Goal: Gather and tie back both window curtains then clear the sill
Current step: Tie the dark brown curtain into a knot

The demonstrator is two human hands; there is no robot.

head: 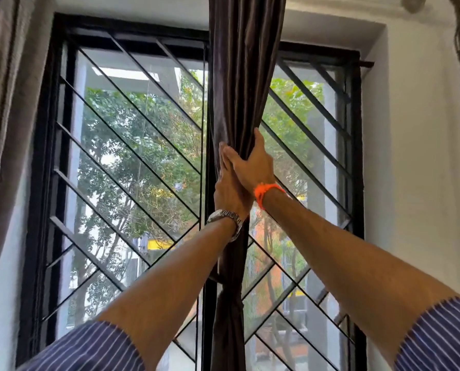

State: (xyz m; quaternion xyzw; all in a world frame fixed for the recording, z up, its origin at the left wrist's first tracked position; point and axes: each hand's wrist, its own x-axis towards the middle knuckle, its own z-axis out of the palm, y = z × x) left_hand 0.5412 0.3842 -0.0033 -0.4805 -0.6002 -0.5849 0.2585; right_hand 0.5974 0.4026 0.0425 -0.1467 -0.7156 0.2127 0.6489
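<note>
Head view: dark curtain [246,76] hangs bunched at the window's centre, in front of the grille [132,145].
Right hand [253,163]: wrapped round the bundle at mid-height, gripping it.
Left hand [230,191]: just below, fingers straight, pressed to the bundle's left side, partly under the right hand.
Far left: grey curtain [1,103] at the edge.

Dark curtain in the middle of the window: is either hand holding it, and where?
The right hand grips the dark curtain round its gathered folds, midway up the window; the left hand presses flat against them.
</note>
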